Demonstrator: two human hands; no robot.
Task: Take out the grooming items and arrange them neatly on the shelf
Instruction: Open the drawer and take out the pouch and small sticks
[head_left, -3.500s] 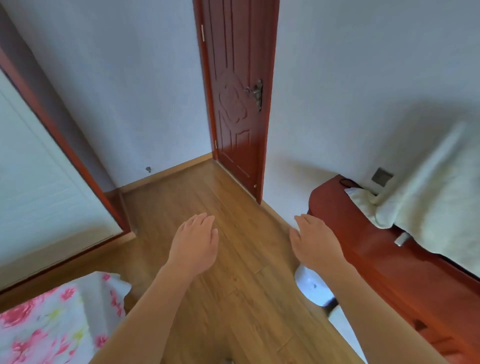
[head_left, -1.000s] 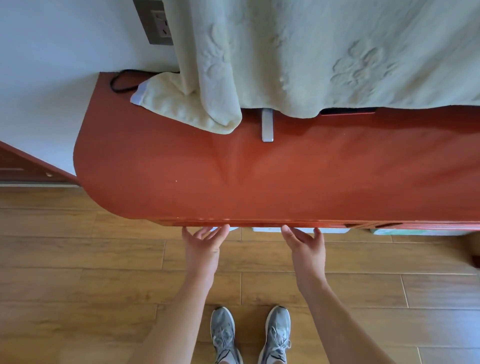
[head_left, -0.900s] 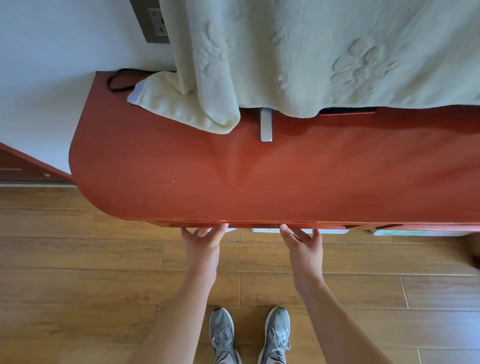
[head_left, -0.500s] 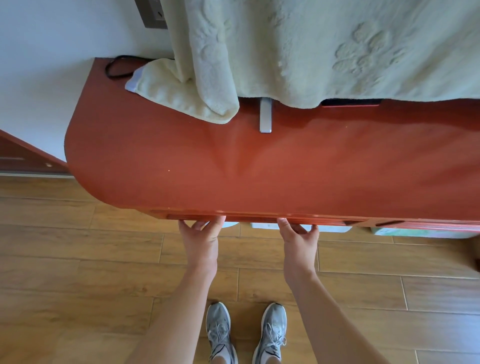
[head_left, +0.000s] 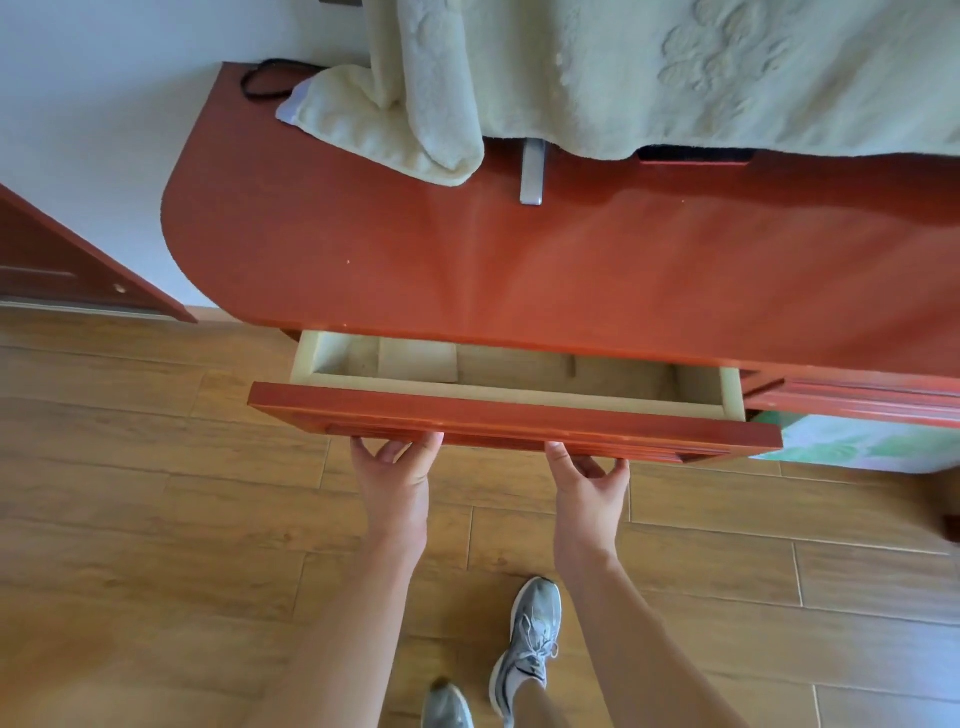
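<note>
A red wooden drawer (head_left: 509, 418) stands partly pulled out from under the red cabinet top (head_left: 519, 270). Its pale wooden inside (head_left: 519, 371) shows only a narrow strip, and I see no grooming items in that strip. My left hand (head_left: 395, 475) grips the underside of the drawer front with curled fingers. A little to the right, my right hand (head_left: 587, 483) grips the same lower edge. The fingertips of both hands are hidden under the front.
A cream towel (head_left: 571, 78) hangs over the back of the cabinet top, above a small silver bar (head_left: 532, 179). A black cable (head_left: 265, 80) lies at the back left corner. A green patterned box (head_left: 857, 441) sits low right. My grey shoes (head_left: 527, 654) stand on the wood floor.
I turned from the door to the cabinet and put both hands under its front edge. In the last half second the drawer slid out towards me.
</note>
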